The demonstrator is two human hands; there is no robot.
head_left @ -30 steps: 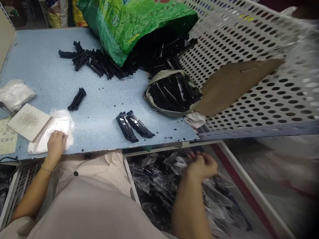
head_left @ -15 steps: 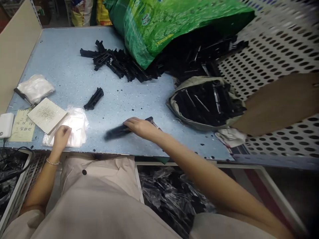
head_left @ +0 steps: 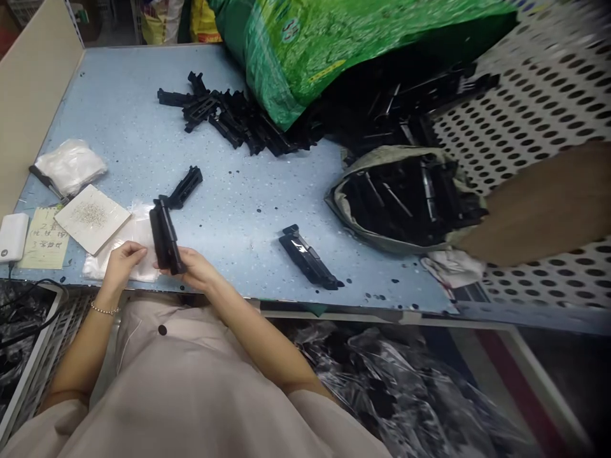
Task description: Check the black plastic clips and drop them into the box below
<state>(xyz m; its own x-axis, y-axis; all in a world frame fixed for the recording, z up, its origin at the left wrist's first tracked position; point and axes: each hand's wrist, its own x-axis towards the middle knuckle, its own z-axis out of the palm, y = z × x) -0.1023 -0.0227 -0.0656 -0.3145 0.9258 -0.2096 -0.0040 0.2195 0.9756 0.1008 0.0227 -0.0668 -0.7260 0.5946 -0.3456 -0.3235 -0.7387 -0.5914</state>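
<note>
White tile (head_left: 92,219), plastic bags (head_left: 138,226), left hand (head_left: 123,262) over them, cannot tell if its grip holds one, black part (head_left: 163,240) in the right hand's (head_left: 193,267) grip above the counter (head_left: 238,213), second part (head_left: 308,257) lying farther right

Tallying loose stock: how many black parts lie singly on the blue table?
2: one part beyond the right hand, another part left of the cloth bag. Others may be hidden.
</note>
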